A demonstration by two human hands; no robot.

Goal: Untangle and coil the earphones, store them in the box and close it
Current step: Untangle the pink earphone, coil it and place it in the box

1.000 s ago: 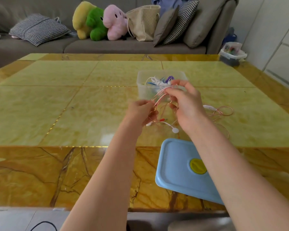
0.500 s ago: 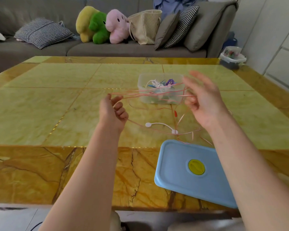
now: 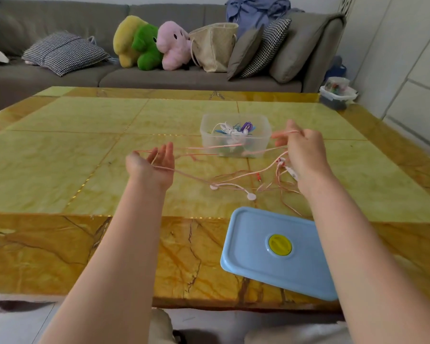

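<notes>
Pink earphones [image 3: 230,186] stretched between left hand [image 3: 150,167] and right hand [image 3: 305,151], apparently pinched

- Soft, even daylight; bright overall, no hard shadows.
- Glossy table [image 3: 60,155] shows a pale sheen just below the left hand's fingers [image 3: 165,155] and near the right wrist.
- Thin pink cable [image 3: 201,147] stretched between the fingers is slightly smeared; its fine loops are hard to trace.
- Right hand's fingers [image 3: 282,135] a little soft at the tips.
- Wide-angle bending: table edges bow, forearms swell toward the bottom corners.
- Sofa [image 3: 184,78] beyond the fingers is mildly soft, colours muted.
</notes>
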